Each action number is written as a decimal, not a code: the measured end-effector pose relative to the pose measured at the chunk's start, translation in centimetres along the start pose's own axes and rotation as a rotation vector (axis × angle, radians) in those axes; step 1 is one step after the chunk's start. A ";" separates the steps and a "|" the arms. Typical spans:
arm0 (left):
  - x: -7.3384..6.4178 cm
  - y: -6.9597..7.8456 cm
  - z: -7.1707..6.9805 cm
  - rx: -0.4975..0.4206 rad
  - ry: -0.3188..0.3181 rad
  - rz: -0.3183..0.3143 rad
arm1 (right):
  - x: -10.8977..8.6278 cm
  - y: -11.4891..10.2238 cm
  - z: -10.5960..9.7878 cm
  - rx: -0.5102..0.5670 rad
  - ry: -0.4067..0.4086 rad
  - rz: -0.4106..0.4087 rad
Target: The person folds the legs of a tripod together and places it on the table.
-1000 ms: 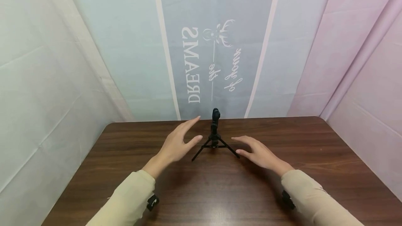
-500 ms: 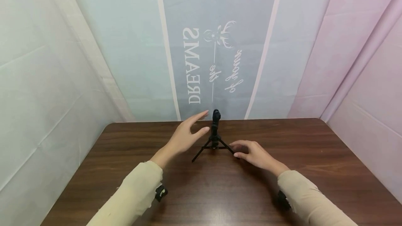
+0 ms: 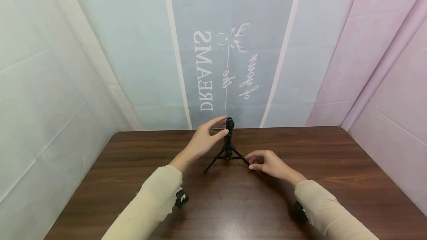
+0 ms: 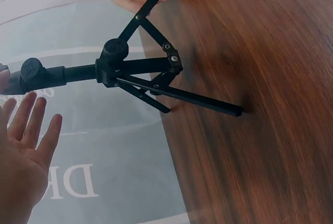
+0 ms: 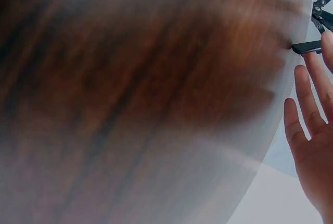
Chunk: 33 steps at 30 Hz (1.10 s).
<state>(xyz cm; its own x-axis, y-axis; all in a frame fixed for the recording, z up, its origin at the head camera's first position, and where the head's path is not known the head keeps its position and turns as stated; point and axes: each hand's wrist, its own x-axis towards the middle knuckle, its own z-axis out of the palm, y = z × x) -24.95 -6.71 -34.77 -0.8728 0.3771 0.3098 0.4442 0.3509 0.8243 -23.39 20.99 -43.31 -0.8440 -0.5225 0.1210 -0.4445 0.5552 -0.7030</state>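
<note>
A small black tripod stand (image 3: 228, 142) stands upright on the brown wooden table, its legs spread. The left wrist view shows its post with two round knobs, the folding leg braces and the legs (image 4: 182, 96). My left hand (image 3: 202, 138) is at the upper post from the left. Its thumb tip meets the post in the head view, and the fingers (image 4: 34, 120) are extended and spread. Lower down, my right hand (image 3: 271, 165) pinches the end of the right front leg between thumb and fingers. Only part of the right hand's grip shows in the right wrist view (image 5: 317, 109).
The dark wood-grain table (image 3: 213, 199) ends in a straight back edge just behind the tripod stand. A printed cloth backdrop (image 3: 233, 77) hangs beyond it, with pale cloth walls (image 3: 50, 95) at both sides. Black wrist cameras (image 3: 181, 198) sit under both sleeves.
My left hand has moved right and up to the top of the post. The right hand has drawn its thumb and fingers together at the leg. The tripod stand stays in place.
</note>
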 end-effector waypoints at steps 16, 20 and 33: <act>1.7 0.2 0.9 -0.029 -0.020 -0.082 | 0.5 0.3 0.3 0.024 -0.059 0.035; 1.8 0.3 0.9 -0.016 -0.026 -0.089 | 0.6 0.3 0.4 0.012 -0.067 0.034; 1.7 0.5 1.3 0.070 -0.013 -0.083 | 0.8 0.5 0.6 -0.033 -0.059 0.028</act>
<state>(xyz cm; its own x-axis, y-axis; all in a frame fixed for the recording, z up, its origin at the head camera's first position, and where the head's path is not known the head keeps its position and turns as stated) -25.96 -4.76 -34.48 -0.9045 0.3554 0.2356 0.3844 0.4404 0.8114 -24.12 20.52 -43.99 -0.8373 -0.5435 0.0594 -0.4315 0.5902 -0.6823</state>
